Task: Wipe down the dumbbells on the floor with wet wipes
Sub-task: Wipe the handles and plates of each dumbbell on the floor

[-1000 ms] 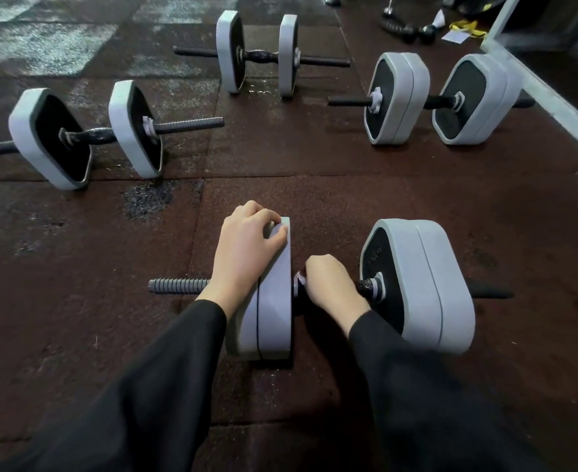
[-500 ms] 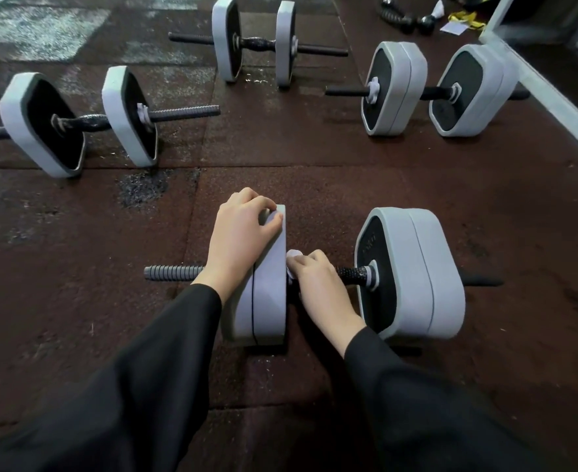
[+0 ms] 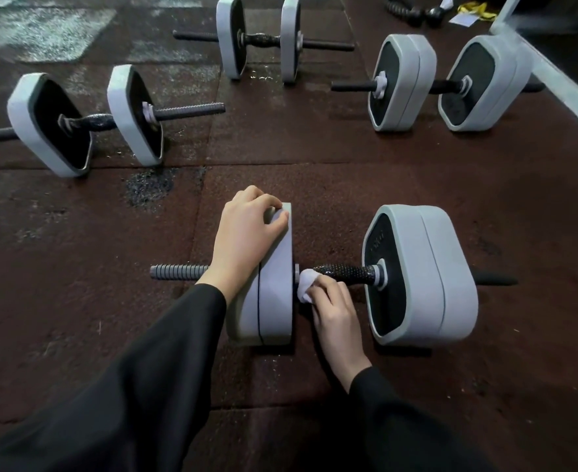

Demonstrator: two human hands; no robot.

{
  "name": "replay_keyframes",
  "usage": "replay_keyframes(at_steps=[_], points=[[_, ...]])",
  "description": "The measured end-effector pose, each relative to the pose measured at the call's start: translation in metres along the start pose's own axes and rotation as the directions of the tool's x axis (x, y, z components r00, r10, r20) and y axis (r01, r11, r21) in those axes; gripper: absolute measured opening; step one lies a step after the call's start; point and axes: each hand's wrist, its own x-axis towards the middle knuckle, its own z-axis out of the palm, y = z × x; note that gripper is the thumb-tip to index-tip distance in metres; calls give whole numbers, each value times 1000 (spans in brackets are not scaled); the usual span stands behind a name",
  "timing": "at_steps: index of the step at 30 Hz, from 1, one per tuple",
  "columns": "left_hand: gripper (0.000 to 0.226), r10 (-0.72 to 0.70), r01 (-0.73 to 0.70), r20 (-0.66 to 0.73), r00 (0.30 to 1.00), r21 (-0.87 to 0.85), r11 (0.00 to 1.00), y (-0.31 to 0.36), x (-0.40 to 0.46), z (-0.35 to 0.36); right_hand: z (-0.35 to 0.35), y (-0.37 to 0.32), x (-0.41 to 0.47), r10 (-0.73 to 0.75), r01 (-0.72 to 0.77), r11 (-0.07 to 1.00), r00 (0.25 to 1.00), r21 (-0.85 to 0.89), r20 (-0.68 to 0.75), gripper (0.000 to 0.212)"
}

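Dark reddish rubber floor [image 3: 348, 185] tiles ran across the gym, patchy with damp streaks toward the far left, and four dumbbells lay on them. The nearest dumbbell [image 3: 345, 274] sat in the middle foreground, its textured black handle running between pale grey weight blocks. A moment before, the right hand [image 3: 335, 311] had been wrapped over the handle close to the right block; by now it had slid left to the collar beside the left block [image 3: 274, 277], leaving most of the knurled grip bare and dark. That suggested the handle pass was nearly done and the plates would be next. The right hand's fingers pinched a crumpled white wet wipe [image 3: 306, 286] against the bar. The left hand [image 3: 246, 226] stayed curled over the top edge of the left block, steadying it. Three other dumbbells, at far left [image 3: 83, 120], far centre [image 3: 260, 39] and far right [image 3: 451, 83], lay well apart and untouched.
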Motion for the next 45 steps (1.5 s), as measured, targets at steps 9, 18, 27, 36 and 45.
replay_keyframes(at_steps=[9,18,27,36,45], points=[[19,2,-2,-4,1000,-7,1000,0,1,0,-23,22,-3,225,-236,971,961,-51,-158,29],[20,-6,6,13,1000,-9,1000,1,-1,-2,-30,11,10,310,-325,936,943,-133,-125,21],[19,5,-5,9,1000,-13,1000,2,-1,-2,-56,-10,81,462,-231,761,849,-606,256,34],[21,5,-5,15,1000,-7,1000,1,-2,-2,-54,-10,70,433,-153,731,857,-665,279,34],[22,11,-11,16,1000,6,1000,2,-2,-2,-55,-9,92,440,-59,725,805,-686,397,34]])
